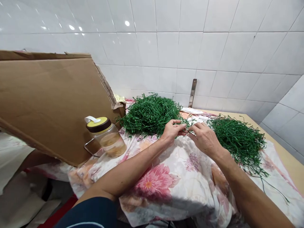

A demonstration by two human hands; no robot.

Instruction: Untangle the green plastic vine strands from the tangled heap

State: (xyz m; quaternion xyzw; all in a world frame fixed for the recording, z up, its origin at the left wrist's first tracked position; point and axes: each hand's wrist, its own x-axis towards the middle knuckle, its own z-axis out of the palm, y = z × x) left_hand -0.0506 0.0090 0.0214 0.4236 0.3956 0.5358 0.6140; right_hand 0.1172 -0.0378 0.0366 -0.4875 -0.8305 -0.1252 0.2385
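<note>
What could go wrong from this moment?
The thin sprig between the left hand and right hand might snap or slip. The left forearm lies near the jar, so a bump could tip it. A loose strand trails from the right pile and may snag the right forearm.

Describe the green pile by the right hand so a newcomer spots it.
Start at the flowered cloth below the tiled wall. Look just right of the right hand for a tangled green pile. Unlike the other pile beside the cardboard, it has loose strands trailing from its near edge.
</note>
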